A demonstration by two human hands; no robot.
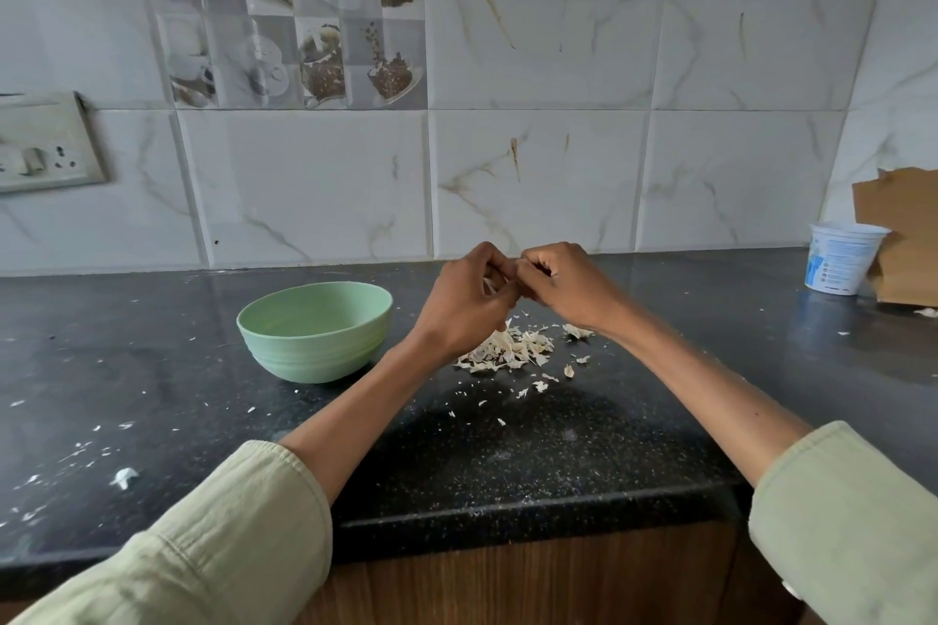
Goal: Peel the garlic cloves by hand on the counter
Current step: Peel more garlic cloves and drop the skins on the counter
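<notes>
Item one, fingers (500,269): I log both sets curled and meeting above the tabletop (507,462), pinching a pale garlic clove (490,284) of which only a sliver shows between them. Left hand (464,305) and right hand (561,282) touch at the fingertips, raised over a heap of papery peels (507,349). Further scraps lie scattered across the dark speckled surface. Green bowl (314,332) stands just left of the left wrist. White plastic cup (840,259) sits far right by the tiled wall, beside brown cardboard (901,239).
</notes>
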